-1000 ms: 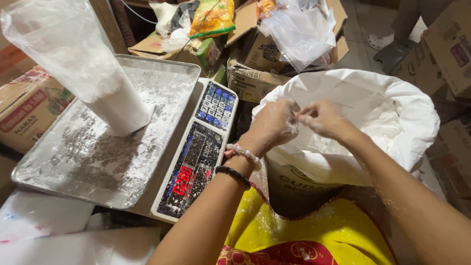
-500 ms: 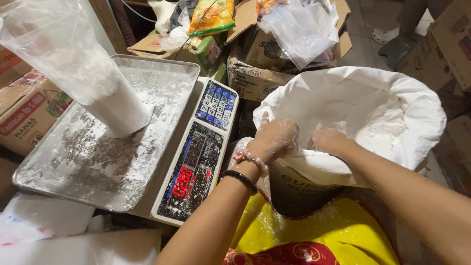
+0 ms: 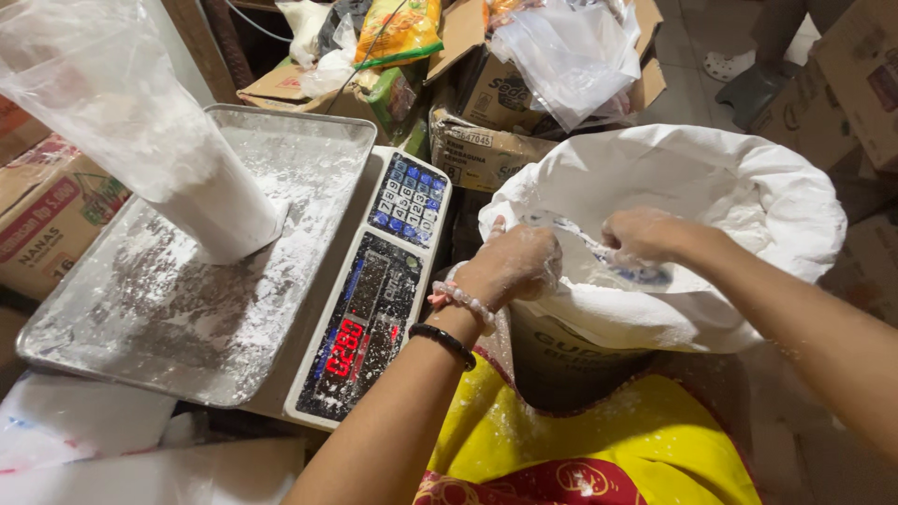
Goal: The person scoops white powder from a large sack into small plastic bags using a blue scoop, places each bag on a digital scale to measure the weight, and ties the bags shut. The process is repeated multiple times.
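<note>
**Both hands at sack mouth**

Left hand (image 3: 510, 266) and right hand (image 3: 641, 234), both flour-dusted, clench a thin clear plastic bag (image 3: 599, 262) over the large white sack of powder (image 3: 748, 206), centre-right of frame. Left of it: digital scale (image 3: 369, 309), powdery steel tray (image 3: 94, 346), upright filled clear bag (image 3: 201, 201).

The fingertips of the right hand (image 3: 645, 234) are hidden inside the white sack (image 3: 748, 196); the clear bag of powder (image 3: 140, 122) is cut off by the top edge; the scale (image 3: 369, 299) digits are blurred.
</note>
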